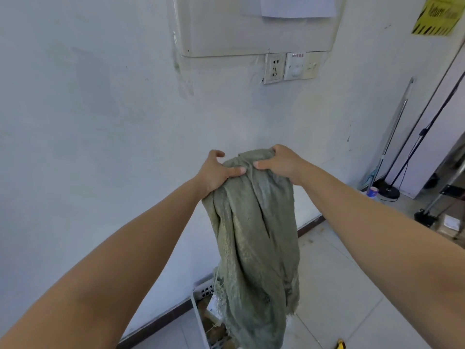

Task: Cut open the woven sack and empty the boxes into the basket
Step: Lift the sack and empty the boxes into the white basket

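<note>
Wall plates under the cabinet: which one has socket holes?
The leftmost plate, nearest the left hand: it shows dark plug slots. The middle plate carries a round dial, the right plate a switch.

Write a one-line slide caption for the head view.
Both hands, left and right, hold the limp woven sack upside down over the white basket holding boxes.

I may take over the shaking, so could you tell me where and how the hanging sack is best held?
Grip the bunched closed end at the top of the sack, from either side, as the left hand and right hand do. Its frayed open mouth hangs down over the white basket, so holding high keeps it draining downward.
</note>
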The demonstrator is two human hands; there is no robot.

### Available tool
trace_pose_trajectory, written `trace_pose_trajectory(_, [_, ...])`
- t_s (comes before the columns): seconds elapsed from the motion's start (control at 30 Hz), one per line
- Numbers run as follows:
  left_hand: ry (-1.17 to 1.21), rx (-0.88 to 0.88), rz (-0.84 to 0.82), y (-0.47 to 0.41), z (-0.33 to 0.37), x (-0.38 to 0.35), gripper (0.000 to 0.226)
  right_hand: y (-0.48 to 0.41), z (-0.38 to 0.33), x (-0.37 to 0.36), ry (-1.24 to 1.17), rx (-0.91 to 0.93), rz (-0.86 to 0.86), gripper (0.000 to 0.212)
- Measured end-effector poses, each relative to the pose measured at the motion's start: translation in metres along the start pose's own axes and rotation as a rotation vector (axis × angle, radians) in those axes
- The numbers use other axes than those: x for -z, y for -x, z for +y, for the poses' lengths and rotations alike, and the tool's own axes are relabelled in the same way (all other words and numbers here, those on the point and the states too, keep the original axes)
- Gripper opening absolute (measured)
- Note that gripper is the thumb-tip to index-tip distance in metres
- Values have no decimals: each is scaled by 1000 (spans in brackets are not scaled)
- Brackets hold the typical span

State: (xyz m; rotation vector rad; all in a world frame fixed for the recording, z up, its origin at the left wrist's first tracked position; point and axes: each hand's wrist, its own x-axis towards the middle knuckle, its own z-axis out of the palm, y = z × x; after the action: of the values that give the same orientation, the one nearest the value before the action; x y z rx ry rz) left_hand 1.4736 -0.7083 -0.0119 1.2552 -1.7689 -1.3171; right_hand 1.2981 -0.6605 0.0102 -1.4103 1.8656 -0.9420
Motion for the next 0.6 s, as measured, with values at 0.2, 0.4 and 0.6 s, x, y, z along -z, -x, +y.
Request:
trace_pose_trajectory(0.2, [-318, 43, -203, 13, -13, -4, 112, -17, 27, 4, -97, -510, 94, 28])
trace_pose_trajectory(0.4, [66, -80, -110, 8, -22, -13, 69, 9, 30, -11, -294, -630, -293, 29])
trace_pose_trajectory(0.6, [-72, 16, -48, -2, -19, -11, 32, 8, 11, 0, -131, -166, -287, 46])
